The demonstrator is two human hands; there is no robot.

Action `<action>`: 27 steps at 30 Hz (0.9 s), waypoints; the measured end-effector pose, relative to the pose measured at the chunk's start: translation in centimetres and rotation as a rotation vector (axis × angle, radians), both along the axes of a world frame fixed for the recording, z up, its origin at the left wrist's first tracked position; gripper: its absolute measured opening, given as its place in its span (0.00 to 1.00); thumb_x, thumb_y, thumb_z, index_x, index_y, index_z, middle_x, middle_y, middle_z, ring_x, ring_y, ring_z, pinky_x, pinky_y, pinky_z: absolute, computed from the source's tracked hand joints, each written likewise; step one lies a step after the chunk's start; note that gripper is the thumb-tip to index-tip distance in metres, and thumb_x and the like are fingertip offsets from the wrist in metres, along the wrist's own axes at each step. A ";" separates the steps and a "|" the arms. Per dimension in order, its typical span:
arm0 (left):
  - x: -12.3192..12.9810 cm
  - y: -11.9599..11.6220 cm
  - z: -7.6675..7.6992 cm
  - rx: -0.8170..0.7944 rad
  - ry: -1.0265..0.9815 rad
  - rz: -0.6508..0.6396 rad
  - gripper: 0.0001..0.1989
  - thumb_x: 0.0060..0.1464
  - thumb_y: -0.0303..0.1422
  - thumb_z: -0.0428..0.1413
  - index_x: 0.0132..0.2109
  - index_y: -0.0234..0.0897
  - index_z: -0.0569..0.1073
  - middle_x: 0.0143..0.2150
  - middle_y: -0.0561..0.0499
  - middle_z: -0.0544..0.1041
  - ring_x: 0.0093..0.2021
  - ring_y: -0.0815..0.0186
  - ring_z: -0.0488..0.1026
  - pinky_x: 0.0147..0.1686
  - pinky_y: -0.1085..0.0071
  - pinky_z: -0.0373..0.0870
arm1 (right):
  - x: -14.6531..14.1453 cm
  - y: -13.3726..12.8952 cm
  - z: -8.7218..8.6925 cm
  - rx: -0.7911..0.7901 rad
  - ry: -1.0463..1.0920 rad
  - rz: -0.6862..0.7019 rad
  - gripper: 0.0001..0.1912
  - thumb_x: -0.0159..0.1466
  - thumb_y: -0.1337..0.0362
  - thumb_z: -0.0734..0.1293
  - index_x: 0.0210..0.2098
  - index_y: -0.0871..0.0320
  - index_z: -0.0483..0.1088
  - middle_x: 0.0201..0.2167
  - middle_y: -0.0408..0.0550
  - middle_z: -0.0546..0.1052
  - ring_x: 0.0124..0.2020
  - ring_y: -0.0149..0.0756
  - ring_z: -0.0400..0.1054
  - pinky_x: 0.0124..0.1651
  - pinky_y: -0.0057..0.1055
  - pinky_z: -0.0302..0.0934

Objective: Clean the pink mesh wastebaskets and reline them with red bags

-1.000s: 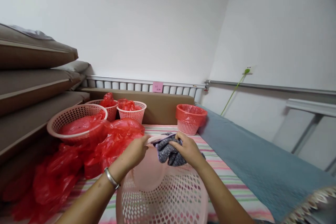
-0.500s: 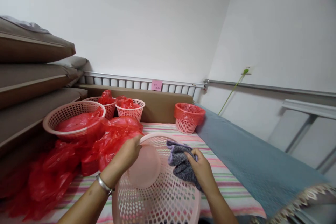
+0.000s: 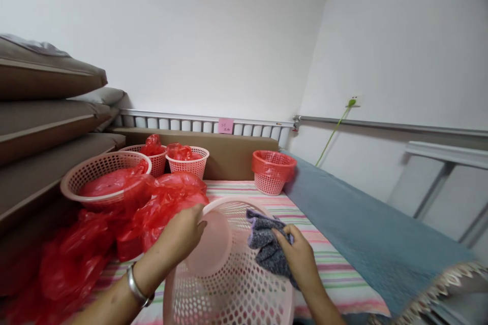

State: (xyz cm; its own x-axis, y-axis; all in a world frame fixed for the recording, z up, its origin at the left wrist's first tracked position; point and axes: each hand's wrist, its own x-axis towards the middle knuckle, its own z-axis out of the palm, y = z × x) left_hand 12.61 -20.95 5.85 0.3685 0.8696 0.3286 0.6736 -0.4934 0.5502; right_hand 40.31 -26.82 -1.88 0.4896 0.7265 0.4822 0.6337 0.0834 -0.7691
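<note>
A pink plastic basket (image 3: 244,284) with perforated walls lies tilted in front of me, its inside and solid round bottom showing. My left hand (image 3: 186,233) is closed on the basket at its left edge, near the bottom; a silver bangle circles that wrist. In my right hand (image 3: 295,249) is a bunched dark grey cloth (image 3: 269,244) with a purple edge, pinched between thumb and fingers. The cloth is over the basket's right inner side; whether it touches the wall I cannot tell. Beside my left hand lie crumpled red plastic bags (image 3: 168,193).
Pink baskets (image 3: 104,162) with red bags inside stand at the back left; another basket (image 3: 269,183) lined with a red bag stands at the back right. Brown cushions (image 3: 49,117) are stacked at left. A striped sheet (image 3: 324,254) lies beneath; a blue-covered surface (image 3: 366,218) borders the right.
My right hand and the cloth have shifted slightly right and down. My left hand stays on the basket. The view has tilted a little upward.
</note>
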 end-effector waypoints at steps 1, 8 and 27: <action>0.1 0.1 0.3 0.008 0.010 -0.031 0.06 0.52 0.29 0.53 0.38 0.36 0.72 0.38 0.44 0.79 0.39 0.58 0.75 0.39 0.68 0.66 | -0.1 0.5 1.2 0.010 -0.040 0.040 0.19 0.55 0.47 0.62 0.23 0.54 0.57 0.20 0.37 0.60 0.25 0.33 0.58 0.31 0.27 0.53; 1.8 2.5 0.8 0.037 -0.022 -0.169 0.08 0.52 0.24 0.49 0.36 0.37 0.72 0.36 0.48 0.79 0.36 0.64 0.74 0.36 0.73 0.65 | -2.8 4.3 7.4 -0.044 -0.311 0.380 0.12 0.56 0.56 0.65 0.25 0.54 0.58 0.23 0.36 0.65 0.28 0.32 0.60 0.32 0.27 0.51; -0.2 2.0 -1.3 -0.005 -0.117 -0.068 0.10 0.55 0.30 0.49 0.42 0.36 0.73 0.42 0.45 0.79 0.43 0.59 0.75 0.42 0.68 0.67 | -0.9 0.8 -0.4 -0.022 0.023 0.086 0.19 0.55 0.46 0.62 0.24 0.54 0.57 0.22 0.37 0.60 0.27 0.33 0.57 0.32 0.27 0.53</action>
State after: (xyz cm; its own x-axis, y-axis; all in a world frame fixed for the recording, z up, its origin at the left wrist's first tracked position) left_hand 12.44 -18.91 4.57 0.3857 0.8458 0.3684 0.5697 -0.5325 0.6260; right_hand 39.37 -26.02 -2.28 0.4358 0.7764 0.4553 0.6073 0.1196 -0.7854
